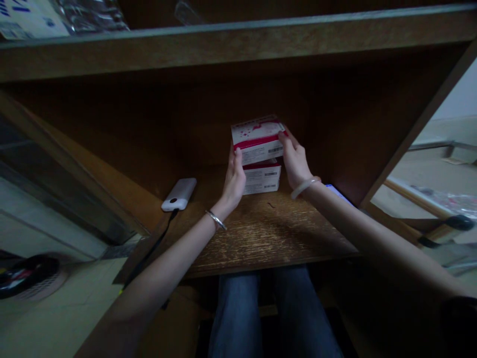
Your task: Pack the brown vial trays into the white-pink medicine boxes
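Room: dim corner, looking down under a dark wooden shelf point(238, 44), tiled floor point(63, 308) off to the left with a round black object point(28, 276) on it, too dark to make out.
Top left: printed papers point(30, 20) and shiny plastic wrap point(89, 15) sit up on the shelf.
Desk: worn wooden desktop point(268, 233) with a white power bank point(179, 194) on it, left of everything else, and a black cable point(156, 238) running off over the front edge.
Left hand point(234, 179): pressed against the left end of the box, thin silver bangle point(215, 220) on the wrist.
Held box: white-and-red box point(257, 139), up between both hands and a bit tilted, right over the other box. Can't tell if they're touching.
Lower box: white box point(262, 178) with a barcode, on the desktop between the hands.
Legs: blue jeans point(238, 318) below the desk edge.
Right hand point(294, 159): fingers point(283, 135) curled over the right end of the box, pale bangle point(303, 188) on the wrist.
Grip: both hands squeezing in from opposite ends, fingers close together, not spread.
Right of that: blue lit screen point(337, 193) just past the right wrist, mostly hidden.
Far right: plastic sheeting point(443, 204) on a wooden frame point(413, 196).
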Motion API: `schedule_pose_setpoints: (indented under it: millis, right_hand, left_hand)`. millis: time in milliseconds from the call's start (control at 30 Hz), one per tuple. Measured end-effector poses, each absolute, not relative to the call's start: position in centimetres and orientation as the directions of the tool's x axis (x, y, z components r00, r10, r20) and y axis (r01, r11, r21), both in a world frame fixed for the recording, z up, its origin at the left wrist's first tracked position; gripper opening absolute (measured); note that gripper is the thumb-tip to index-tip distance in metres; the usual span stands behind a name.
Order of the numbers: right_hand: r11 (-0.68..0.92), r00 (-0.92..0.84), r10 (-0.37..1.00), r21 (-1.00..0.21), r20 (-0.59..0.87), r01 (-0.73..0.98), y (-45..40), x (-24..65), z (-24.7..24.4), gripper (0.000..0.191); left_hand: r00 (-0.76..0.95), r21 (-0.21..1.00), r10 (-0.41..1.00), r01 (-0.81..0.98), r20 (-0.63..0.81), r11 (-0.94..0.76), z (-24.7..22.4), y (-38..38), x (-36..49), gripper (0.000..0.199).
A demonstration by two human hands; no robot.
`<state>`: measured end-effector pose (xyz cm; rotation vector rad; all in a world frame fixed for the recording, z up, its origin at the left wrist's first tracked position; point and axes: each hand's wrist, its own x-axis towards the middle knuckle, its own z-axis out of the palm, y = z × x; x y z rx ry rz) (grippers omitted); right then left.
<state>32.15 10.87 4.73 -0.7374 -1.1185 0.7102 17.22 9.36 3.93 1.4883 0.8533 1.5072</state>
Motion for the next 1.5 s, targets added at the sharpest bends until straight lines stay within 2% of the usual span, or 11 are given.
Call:
schedule_pose_setpoints:
  millis: [67, 133, 267, 433, 700, 800, 933, 1067, 1267, 1500]
  right_hand:
    - [0.559, 0.245, 0.823, -0.807, 0.512, -0.191, 8.9, 32.2, 4.8, 0.048]
    - [0.512, 0.193, 0.859, -0.818, 0.475, -0.262, 6.8, 32.3, 4.4, 0.05]
    - [0.362, 0.062, 0.928, -0.851, 0.367, -0.381, 3.6, 32.6, 2.7, 0.055]
    - [0.205, 0.006, 0.974, -0.87, 0.227, -0.447, 1.9, 32.1, 1.4, 0.066]
    - [0.099, -0.122, 0.976, -0.87, 0.179, -0.484, 1.9, 32.0, -1.2, 0.041]
    - [0.086, -0.142, 0.972, -0.846, 0.187, -0.526, 2.2, 32.1, -2.1, 0.035]
    - [0.077, -0.114, 0.981, -0.852, 0.158, -0.519, 2.4, 31.9, -2.1, 0.042]
    - [0.068, -0.083, 0.988, -0.856, 0.128, -0.512, 2.4, 32.0, -2.1, 0.041]
    - [0.09, -0.052, 0.989, -0.848, 0.137, -0.522, 2.5, 32.2, -2.9, 0.04]
    - [0.103, -0.054, 0.987, -0.857, 0.15, -0.504, 2.4, 32.2, -3.3, 0.036]
  left_hand:
    - [0.073, 0.817, 0.814, -0.059, 0.577, -0.574, 3.9, 7.9, 16.4, 0.045]
    - [0.109, 0.797, 0.79, -0.068, 0.603, -0.6, 3.5, 6.4, 15.5, 0.048]
    - [0.126, 0.878, 0.871, -0.122, 0.476, -0.462, 1.9, 3.8, 14.3, 0.054]
    - [-0.005, 0.89, 0.898, -0.131, 0.439, -0.436, 0.0, 2.7, 14.2, 0.054]
    - [0.046, 0.931, 0.962, -0.265, 0.271, -0.249, -1.8, 3.3, 13.7, 0.067]
    - [0.059, 0.936, 0.963, -0.26, 0.262, -0.238, -1.9, 3.3, 13.6, 0.067]
    - [0.065, 0.948, 0.969, -0.232, 0.237, -0.216, -2.2, 3.3, 13.7, 0.067]
    - [0.018, 0.955, 0.973, -0.2, 0.229, -0.221, -2.3, 3.3, 13.8, 0.063]
    - [0.038, 0.934, 0.969, -0.276, 0.244, -0.225, -2.1, 3.1, 14.0, 0.053]
    - [-0.026, 0.937, 0.957, -0.194, 0.289, -0.289, -2.3, 3.0, 13.9, 0.054]
